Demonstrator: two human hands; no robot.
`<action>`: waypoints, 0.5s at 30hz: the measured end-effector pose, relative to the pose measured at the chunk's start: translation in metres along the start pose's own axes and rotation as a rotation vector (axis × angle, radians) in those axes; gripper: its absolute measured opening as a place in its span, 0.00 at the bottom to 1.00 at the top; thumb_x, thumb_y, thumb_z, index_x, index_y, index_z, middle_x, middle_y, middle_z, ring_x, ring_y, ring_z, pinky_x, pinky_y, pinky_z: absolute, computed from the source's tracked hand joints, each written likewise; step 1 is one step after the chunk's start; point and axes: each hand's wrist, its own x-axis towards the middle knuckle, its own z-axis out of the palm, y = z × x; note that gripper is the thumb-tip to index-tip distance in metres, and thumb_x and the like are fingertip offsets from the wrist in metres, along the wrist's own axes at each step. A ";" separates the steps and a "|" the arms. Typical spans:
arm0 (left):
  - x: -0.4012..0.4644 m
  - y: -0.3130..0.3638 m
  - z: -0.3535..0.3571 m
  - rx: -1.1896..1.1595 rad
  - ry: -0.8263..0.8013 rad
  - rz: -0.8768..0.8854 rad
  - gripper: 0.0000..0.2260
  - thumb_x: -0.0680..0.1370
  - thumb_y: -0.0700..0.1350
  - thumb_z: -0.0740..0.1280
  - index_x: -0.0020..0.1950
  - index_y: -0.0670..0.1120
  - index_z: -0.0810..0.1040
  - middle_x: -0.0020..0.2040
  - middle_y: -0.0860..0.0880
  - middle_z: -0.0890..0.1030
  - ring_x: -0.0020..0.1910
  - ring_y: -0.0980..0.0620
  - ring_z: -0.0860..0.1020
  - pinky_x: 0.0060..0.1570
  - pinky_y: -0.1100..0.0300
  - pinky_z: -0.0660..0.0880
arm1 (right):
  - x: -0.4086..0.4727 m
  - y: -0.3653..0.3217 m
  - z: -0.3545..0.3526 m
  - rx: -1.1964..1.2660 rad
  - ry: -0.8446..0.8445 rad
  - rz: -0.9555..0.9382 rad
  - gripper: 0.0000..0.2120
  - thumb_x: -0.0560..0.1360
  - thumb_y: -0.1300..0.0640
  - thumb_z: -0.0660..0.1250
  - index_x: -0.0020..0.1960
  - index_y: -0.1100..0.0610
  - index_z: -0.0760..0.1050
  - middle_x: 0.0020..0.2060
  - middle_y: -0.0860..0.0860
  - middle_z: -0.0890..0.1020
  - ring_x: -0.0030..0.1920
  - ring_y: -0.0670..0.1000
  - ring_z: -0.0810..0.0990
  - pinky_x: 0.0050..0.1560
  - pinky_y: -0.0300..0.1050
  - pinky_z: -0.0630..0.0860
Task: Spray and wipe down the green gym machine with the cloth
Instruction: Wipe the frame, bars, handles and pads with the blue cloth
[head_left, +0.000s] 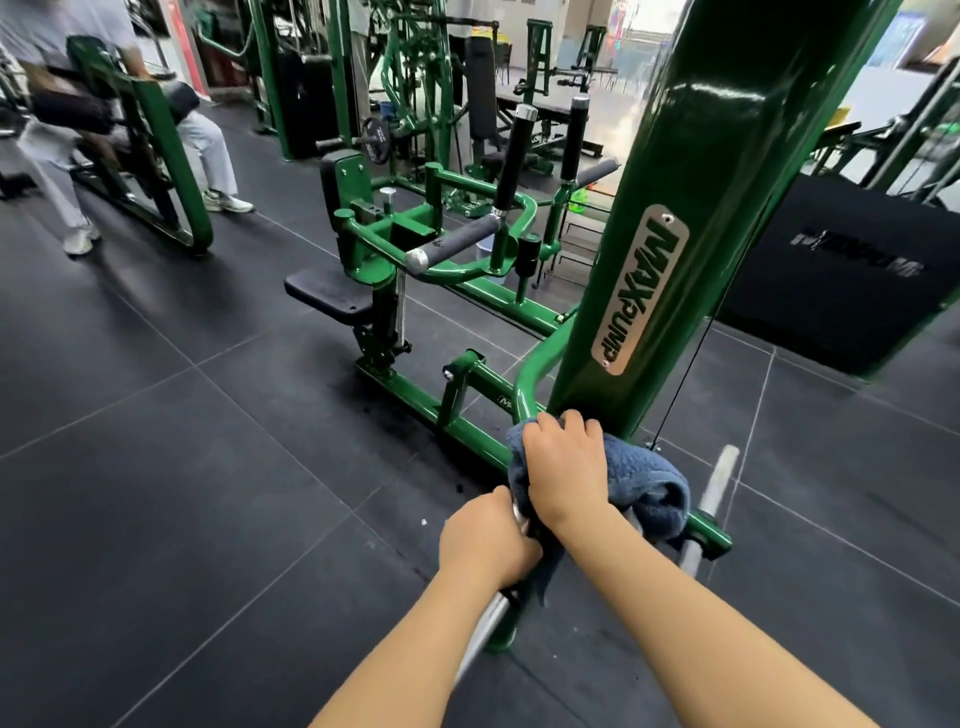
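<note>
Green gym machine (727, 171) fills the right-centre: thick upright post w/ a silver MAXPUMP plate (641, 288), base tubes running left across the dark tiled floor (156, 467). The blue cloth (644, 483) sits bunched at the foot of the post, on the base tube. Right hand (566, 467) lies on top of the cloth, fingers curled over its upper edge & pressing it against the post base. Left hand (485, 540) is just below-left of it, fingers wrapped round a chrome bar (483, 634) that runs down toward the camera; a hanging tail of cloth is touching that hand's knuckles.

Around: a black seat pad (327, 296) & padded grey handles (457, 241) on the same frame, mid-picture. A thin black cable (685, 374) drops beside the post on the right. Black shroud panel (841, 275) w/ blurred lettering sits behind the post, right side. More green machines at the back. Top left, a person in pale trousers (208, 150) sits on another machine, motion-blurred.

Hard to tell: no spray bottle visible. The right palm hides most of the cloth's middle; left fingertips are tucked under the bar & cloth. Chrome bar's far end (719, 478) pokes out right of the cloth, blurred. Post top is cut off by the frame edge.
</note>
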 end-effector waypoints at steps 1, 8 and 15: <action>0.000 0.000 0.000 0.000 -0.002 -0.001 0.10 0.70 0.48 0.65 0.47 0.48 0.68 0.43 0.50 0.76 0.41 0.47 0.73 0.36 0.56 0.67 | 0.002 0.000 0.003 0.016 0.005 0.006 0.12 0.72 0.65 0.62 0.54 0.57 0.75 0.53 0.54 0.78 0.57 0.60 0.72 0.56 0.53 0.66; -0.003 0.003 -0.004 -0.021 0.028 0.055 0.09 0.73 0.48 0.63 0.51 0.47 0.73 0.49 0.48 0.80 0.48 0.45 0.78 0.41 0.57 0.71 | -0.049 0.015 0.022 0.341 0.016 0.067 0.32 0.60 0.67 0.68 0.64 0.53 0.76 0.66 0.46 0.75 0.60 0.56 0.72 0.53 0.48 0.65; 0.000 -0.002 -0.002 -0.079 -0.039 0.031 0.11 0.72 0.49 0.63 0.53 0.49 0.72 0.49 0.50 0.80 0.44 0.47 0.77 0.43 0.55 0.74 | -0.053 0.027 0.001 0.355 0.030 -0.082 0.32 0.55 0.65 0.68 0.60 0.54 0.79 0.62 0.48 0.79 0.55 0.59 0.77 0.50 0.50 0.70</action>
